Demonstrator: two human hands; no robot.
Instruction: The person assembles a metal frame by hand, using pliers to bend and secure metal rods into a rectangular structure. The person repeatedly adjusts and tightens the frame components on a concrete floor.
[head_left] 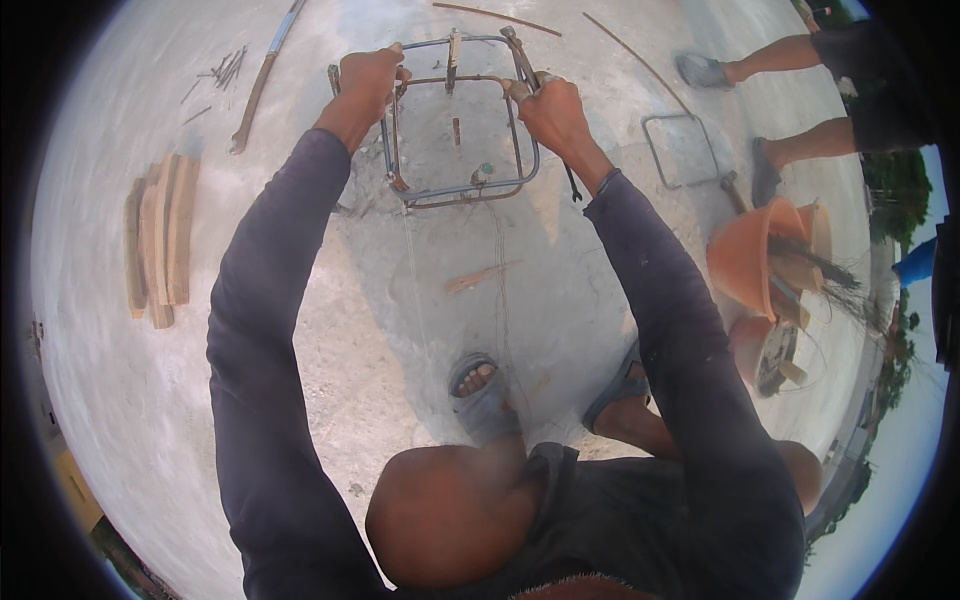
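Head view, both hands (368, 80) (553, 112) gripping rebar frame (462, 190)

Both arms in dark sleeves stretched toward the frame's top centre, left hand (368, 78) fisted closed, right hand (552, 112) clenched, wrists straight

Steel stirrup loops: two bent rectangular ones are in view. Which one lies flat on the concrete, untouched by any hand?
The lone stirrup right of the right hand; the other is gripped within the cage.
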